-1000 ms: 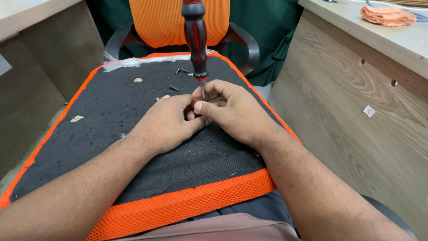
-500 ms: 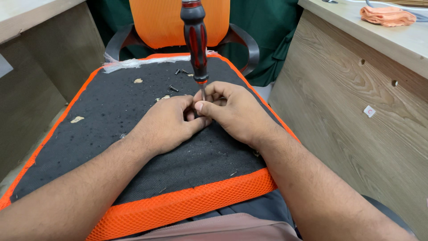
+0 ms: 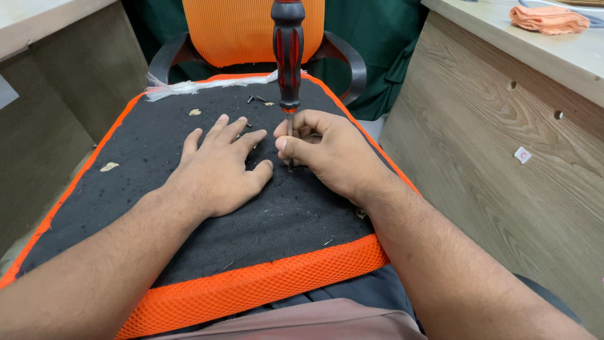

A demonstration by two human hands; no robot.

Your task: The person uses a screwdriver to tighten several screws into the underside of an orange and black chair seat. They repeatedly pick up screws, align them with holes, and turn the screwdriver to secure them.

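On the upturned seat pad point(image 3: 207, 252) across our lap, black fabric underside with orange mesh edging, we rest the left hand point(image 3: 217, 170) flat, fingers spread and holding nothing, likely to steady the pad. Just beside it the right hand point(image 3: 327, 151) is curled shut around the metal shaft of a screwdriver point(image 3: 288, 56), pinching low near the tip, seemingly to keep it upright on the fabric; the red-and-black handle stands free above. Past the fingers, a few loose screws point(image 3: 255, 99) and pale scraps lie on the pad. Beyond, an orange mesh chair back point(image 3: 226, 31); far right, an orange cloth point(image 3: 547, 19) on the desk point(image 3: 503, 50).
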